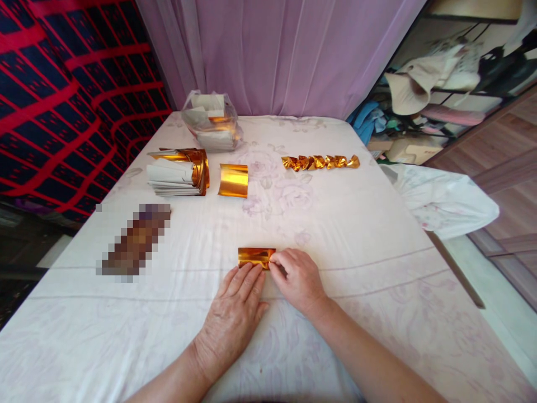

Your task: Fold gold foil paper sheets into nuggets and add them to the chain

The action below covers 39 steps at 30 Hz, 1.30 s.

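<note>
Your view: bright, even daylight, soft through curtain. Shadows faint, short under your hands. Glare on gold foil, hot highlights. Centre sharp; edges bent by wide lens, wall bowed. Pixelated patch on sheet, left of centre. Shelf slightly soft.

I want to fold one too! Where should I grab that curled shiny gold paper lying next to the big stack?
Pinch the curled gold sheet by its near edge, coming from the front. It probably lifts easily there: it lies apart from the stack, and its ends curl up off the cloth, leaving room for fingers. Both hands, left hand and right hand, are on another gold piece.
</note>
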Tool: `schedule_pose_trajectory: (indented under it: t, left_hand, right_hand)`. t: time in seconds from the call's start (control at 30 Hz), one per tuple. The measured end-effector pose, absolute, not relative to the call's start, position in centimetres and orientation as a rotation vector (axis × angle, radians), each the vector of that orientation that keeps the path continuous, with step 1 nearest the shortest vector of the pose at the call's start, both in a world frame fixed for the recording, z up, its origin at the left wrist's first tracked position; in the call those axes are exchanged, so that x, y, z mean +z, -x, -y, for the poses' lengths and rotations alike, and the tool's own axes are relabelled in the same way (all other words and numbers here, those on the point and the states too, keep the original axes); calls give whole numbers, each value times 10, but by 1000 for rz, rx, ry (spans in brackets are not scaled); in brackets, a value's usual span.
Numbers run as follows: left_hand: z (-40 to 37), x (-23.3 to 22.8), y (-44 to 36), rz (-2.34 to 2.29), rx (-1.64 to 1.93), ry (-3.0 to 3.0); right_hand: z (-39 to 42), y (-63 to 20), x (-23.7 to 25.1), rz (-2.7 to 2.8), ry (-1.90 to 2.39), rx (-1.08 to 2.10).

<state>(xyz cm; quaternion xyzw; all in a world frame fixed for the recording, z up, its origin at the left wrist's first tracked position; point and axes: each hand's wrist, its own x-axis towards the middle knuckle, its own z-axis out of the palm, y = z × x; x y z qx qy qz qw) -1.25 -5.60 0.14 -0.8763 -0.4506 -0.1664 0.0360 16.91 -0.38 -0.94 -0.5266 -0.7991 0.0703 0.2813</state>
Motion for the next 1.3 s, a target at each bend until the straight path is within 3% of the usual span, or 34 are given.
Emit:
schedule_pose_trajectory:
  t: [1.3]
  left_hand:
    - [58,-4,12,1536,-544,2768]
  right_hand:
    - [4,-169,-9,2168,1419,177]
